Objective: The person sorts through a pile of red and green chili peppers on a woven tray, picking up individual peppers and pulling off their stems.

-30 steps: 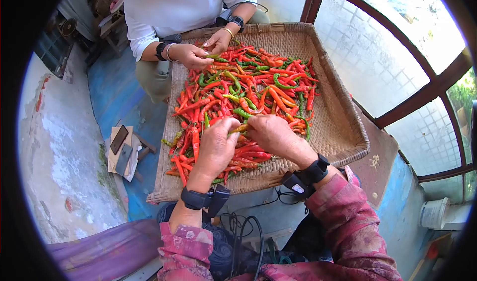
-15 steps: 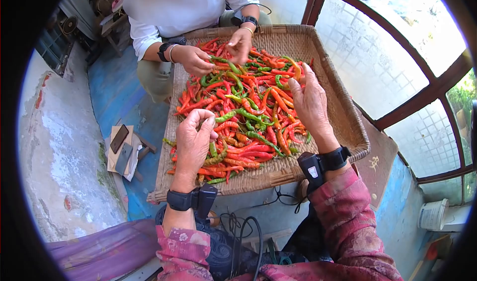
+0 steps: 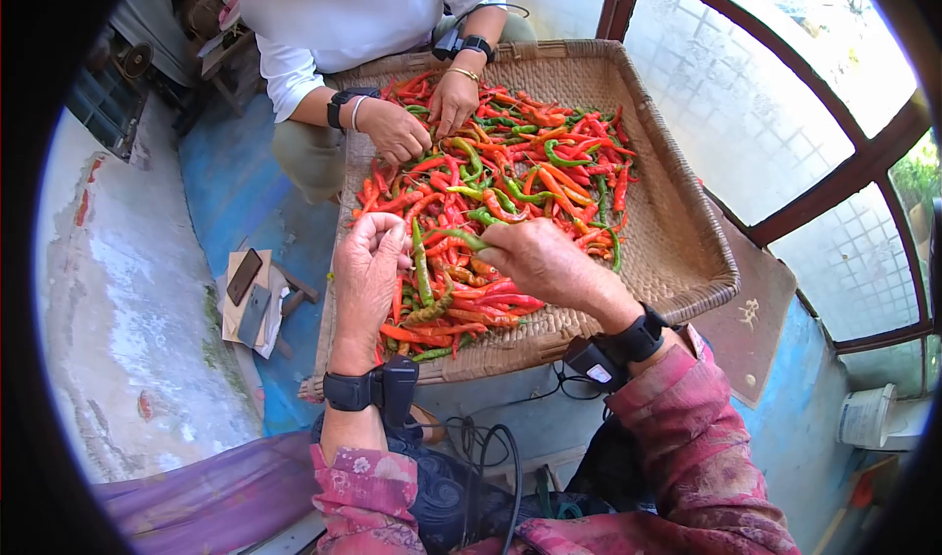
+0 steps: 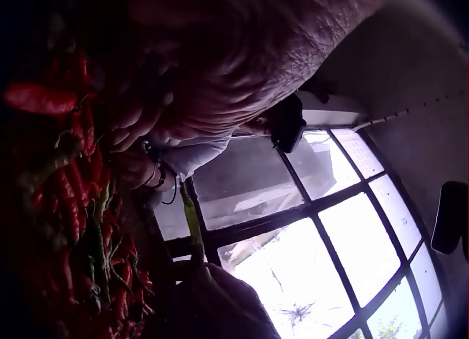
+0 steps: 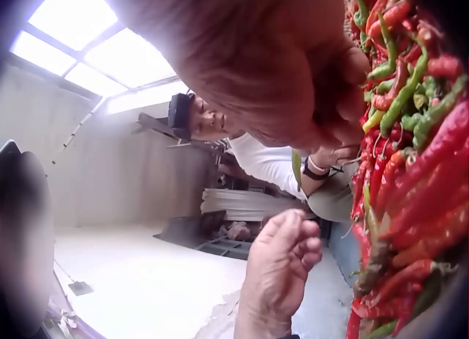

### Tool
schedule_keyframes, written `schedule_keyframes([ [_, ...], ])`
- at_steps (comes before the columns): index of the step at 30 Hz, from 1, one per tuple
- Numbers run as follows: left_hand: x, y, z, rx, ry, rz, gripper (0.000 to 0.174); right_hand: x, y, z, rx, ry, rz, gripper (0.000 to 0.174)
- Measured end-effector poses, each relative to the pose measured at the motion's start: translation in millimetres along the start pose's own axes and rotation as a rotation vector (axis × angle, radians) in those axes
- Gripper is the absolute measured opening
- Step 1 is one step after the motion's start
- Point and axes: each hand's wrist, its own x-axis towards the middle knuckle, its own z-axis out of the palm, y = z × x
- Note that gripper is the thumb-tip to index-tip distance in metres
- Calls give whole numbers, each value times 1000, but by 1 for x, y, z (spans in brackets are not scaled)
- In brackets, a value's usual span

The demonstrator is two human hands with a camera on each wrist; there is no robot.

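Note:
My right hand pinches a green pepper above the heap, its free end pointing towards my left hand. The left hand has its fingers curled and thumb bent in, with no pepper visible in it. The left wrist view shows the green pepper upright in the right hand. In the right wrist view, the pepper hangs below the near hand, and the left hand is apart from it. Red peppers and green ones fill much of the woven tray.
Across the tray, another person in a white top has both hands in the peppers. Framed windows stand at the right, with a white bucket below. Two phones lie on a small stand at the left. Cables hang near my lap.
My right hand has come back from the tray's right side, from spread fingers to pinching a green pepper. The left hand has shifted slightly left. The other person's hands have lowered into the heap.

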Motion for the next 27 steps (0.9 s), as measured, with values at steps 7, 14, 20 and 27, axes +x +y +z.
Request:
schedule_keyframes([
  [7, -17, -17, 8, 872, -158, 104, 25, 7, 27, -37, 302, 535, 360, 36],
  [14, -11, -24, 17, 671, -168, 5, 33, 8, 38, -11, 362, 520, 184, 26],
  [20, -12, -13, 29, 53, -181, 1, 24, 5, 15, 30, 404, 89, 58, 29],
  [27, -16, -15, 32, 126, -252, 23, 18, 9, 3, 36, 555, 133, 213, 20],
])
